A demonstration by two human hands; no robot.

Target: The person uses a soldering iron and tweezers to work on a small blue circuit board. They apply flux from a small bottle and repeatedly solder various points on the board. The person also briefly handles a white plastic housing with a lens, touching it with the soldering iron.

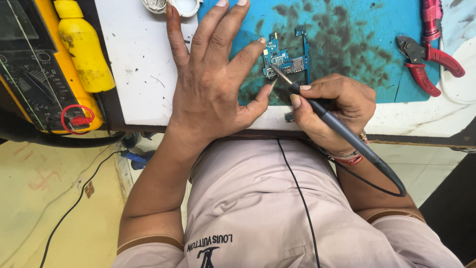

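The right hand is clamped on a soldering iron, its tip touching the small blue circuit board near the desk's front edge. The left hand lies spread flat, fingers apart, its forefinger steadying the board.

Open blue mat right of circuit board; red pliers block far right; yellow bottle, probably meter, crowd left bench edge.

Circuit board lies on mat, mat on table. Left hand flat just left of board, right hand near-right of it, iron tip on board. Pliers far right. Bottle and meter left of table.
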